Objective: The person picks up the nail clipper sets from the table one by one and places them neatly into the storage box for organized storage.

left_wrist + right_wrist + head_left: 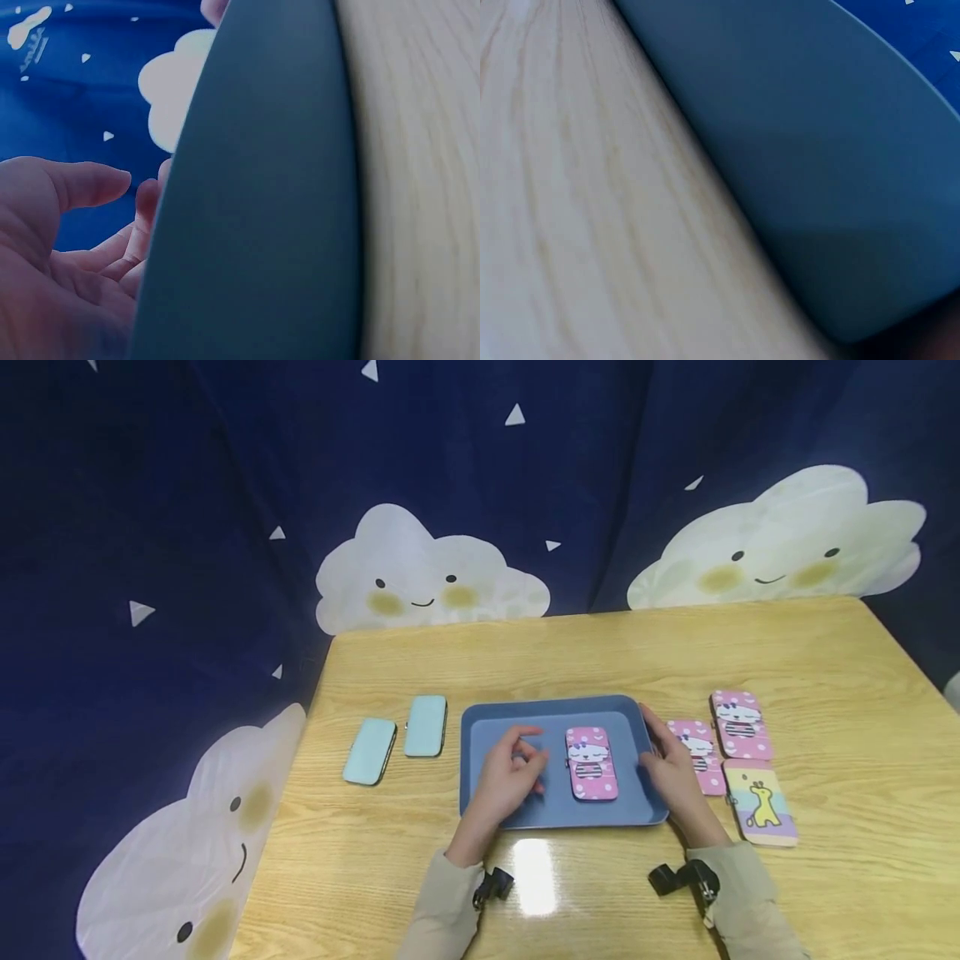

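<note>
A blue rectangular tray (551, 814) lies on the table, and its outer wall fills much of both wrist views. Inside it, right of the middle, is a small flat pink case (591, 768) with a cat picture and a clasp on its left edge. My left hand (506, 777) hovers over the tray's left half, fingers loosely bent and holding nothing; in the left wrist view its thumb (94, 184) stands apart from the fingers. At the tray's right side, my right hand (675, 777) grips the rim, thumb inside and fingers along the outside.
Two light blue cases (426, 726) (371, 752) lie left of the tray. On the right are two more pink cat cases (741, 725) (697, 747), one partly behind my right hand, and a striped giraffe case (761, 806). A dark blue curtain (480, 452) with clouds hangs behind the wooden table (337, 877).
</note>
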Available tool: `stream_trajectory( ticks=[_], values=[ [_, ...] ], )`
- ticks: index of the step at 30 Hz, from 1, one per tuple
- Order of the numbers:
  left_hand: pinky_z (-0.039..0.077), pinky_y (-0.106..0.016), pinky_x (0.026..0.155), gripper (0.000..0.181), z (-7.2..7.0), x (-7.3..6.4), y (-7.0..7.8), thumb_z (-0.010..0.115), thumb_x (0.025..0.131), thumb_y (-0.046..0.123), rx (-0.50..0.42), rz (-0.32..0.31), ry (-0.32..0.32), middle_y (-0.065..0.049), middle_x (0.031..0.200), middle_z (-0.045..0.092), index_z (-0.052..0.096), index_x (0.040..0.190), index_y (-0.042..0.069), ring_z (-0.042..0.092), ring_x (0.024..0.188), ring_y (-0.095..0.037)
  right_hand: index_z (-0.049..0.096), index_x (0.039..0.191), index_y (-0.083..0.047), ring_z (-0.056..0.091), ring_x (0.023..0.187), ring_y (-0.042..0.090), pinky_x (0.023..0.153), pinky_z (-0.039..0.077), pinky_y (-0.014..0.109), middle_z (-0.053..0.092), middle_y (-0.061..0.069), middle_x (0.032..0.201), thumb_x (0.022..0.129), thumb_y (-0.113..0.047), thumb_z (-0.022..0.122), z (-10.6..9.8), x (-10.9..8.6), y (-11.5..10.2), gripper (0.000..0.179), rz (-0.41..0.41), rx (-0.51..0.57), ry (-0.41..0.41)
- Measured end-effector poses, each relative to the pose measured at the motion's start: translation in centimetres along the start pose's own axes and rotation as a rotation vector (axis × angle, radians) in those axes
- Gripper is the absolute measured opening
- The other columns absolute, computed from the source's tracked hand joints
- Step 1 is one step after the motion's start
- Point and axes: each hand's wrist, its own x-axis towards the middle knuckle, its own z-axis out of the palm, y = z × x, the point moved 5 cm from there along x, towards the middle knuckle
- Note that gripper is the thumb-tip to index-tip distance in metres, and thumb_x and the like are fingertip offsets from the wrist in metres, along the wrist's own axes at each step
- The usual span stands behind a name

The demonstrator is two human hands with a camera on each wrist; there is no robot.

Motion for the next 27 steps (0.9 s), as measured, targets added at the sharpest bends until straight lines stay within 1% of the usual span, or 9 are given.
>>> stream_trajectory(
  ticks=[4, 7, 10, 12, 16, 20, 24, 26, 27],
  values=[
    [0.043, -0.022, 0.043, 0.037, -0.8, -0.1, -0.2, 0.063, 0.094, 0.006, -0.038, 0.004, 0.03, -0.005, 0.08, 0.059, 0.057, 0.129, -0.003, 0.063, 0.054, -0.035, 0.027, 0.157, -0.008, 0.016, 0.148, 0.035, 0.106, 0.019, 0.006, 0.023, 0.019, 0.161, 0.083, 0.016, 0.042, 0.0, 0.0, 0.0, 0.079, -0.008, -0.006, 0.002],
    [0.04, -0.022, 0.04, 0.037, -1.4, -0.3, -0.4, 0.064, 0.094, 0.007, -0.053, -0.005, 0.052, -0.005, 0.08, 0.058, 0.058, 0.129, -0.002, 0.061, 0.051, -0.025, 0.027, 0.157, -0.008, 0.016, 0.148, 0.034, 0.108, 0.019, 0.008, 0.023, 0.018, 0.161, 0.083, 0.016, 0.042, 0.0, 0.0, 0.0, 0.079, -0.009, -0.002, 0.004],
    [0.041, -0.022, 0.041, 0.036, -2.2, -0.4, -0.4, 0.063, 0.094, 0.008, -0.053, -0.01, 0.076, -0.005, 0.079, 0.058, 0.058, 0.128, -0.001, 0.06, 0.05, -0.021, 0.027, 0.157, -0.008, 0.015, 0.149, 0.033, 0.11, 0.018, 0.011, 0.022, 0.018, 0.161, 0.083, 0.016, 0.041, 0.0, 0.0, 0.0, 0.079, -0.006, 0.002, 0.001],
    [0.044, -0.022, 0.043, 0.034, -2.8, -0.4, -0.4, 0.063, 0.094, 0.006, -0.048, -0.006, 0.1, -0.005, 0.079, 0.058, 0.059, 0.127, -0.002, 0.061, 0.05, -0.022, 0.026, 0.157, -0.007, 0.015, 0.149, 0.033, 0.109, 0.018, 0.01, 0.022, 0.017, 0.162, 0.083, 0.016, 0.041, 0.0, 0.0, 0.0, 0.079, -0.007, 0.0, 0.0],
    [0.048, -0.025, 0.047, 0.033, -4.0, -0.3, -0.4, 0.063, 0.094, 0.002, -0.05, -0.009, 0.151, -0.006, 0.077, 0.058, 0.059, 0.126, -0.004, 0.062, 0.052, -0.032, 0.026, 0.157, -0.007, 0.016, 0.148, 0.035, 0.104, 0.019, 0.004, 0.023, 0.018, 0.161, 0.083, 0.016, 0.042, 0.1, 0.0, -0.1, 0.079, -0.015, -0.011, 0.002],
    [0.05, -0.029, 0.049, 0.034, -4.9, -0.1, -0.8, 0.062, 0.094, 0.0, -0.067, -0.05, 0.17, -0.008, 0.077, 0.059, 0.057, 0.127, -0.005, 0.062, 0.056, -0.041, 0.027, 0.157, -0.008, 0.016, 0.148, 0.034, 0.109, 0.018, 0.01, 0.022, 0.018, 0.161, 0.083, 0.016, 0.042, 0.0, 0.0, -0.1, 0.08, -0.008, -0.008, 0.003],
    [0.055, -0.044, 0.054, 0.033, -5.5, 0.0, -1.1, 0.06, 0.093, -0.003, -0.069, -0.076, 0.177, -0.017, 0.08, 0.061, 0.056, 0.126, -0.008, 0.061, 0.058, -0.047, 0.027, 0.157, -0.008, 0.015, 0.149, 0.033, 0.11, 0.017, 0.011, 0.022, 0.017, 0.162, 0.082, 0.018, 0.043, 0.0, -0.1, -0.1, 0.08, -0.008, 0.003, 0.0],
    [0.056, -0.051, 0.057, 0.033, -5.8, 0.0, -1.2, 0.06, 0.093, -0.004, -0.066, -0.072, 0.194, -0.019, 0.081, 0.062, 0.056, 0.126, -0.008, 0.061, 0.057, -0.045, 0.027, 0.157, -0.008, 0.015, 0.149, 0.033, 0.107, 0.017, 0.008, 0.021, 0.017, 0.162, 0.082, 0.018, 0.043, 0.0, -0.1, -0.1, 0.08, -0.011, 0.01, 0.0],
    [0.055, -0.052, 0.057, 0.033, -5.9, 0.0, -1.2, 0.06, 0.093, -0.004, -0.062, -0.065, 0.206, -0.019, 0.081, 0.062, 0.057, 0.125, -0.008, 0.062, 0.056, -0.044, 0.027, 0.157, -0.008, 0.015, 0.149, 0.034, 0.106, 0.018, 0.006, 0.021, 0.017, 0.161, 0.083, 0.018, 0.043, 0.0, 0.0, -0.1, 0.08, -0.013, 0.013, 0.001]
  ],
)
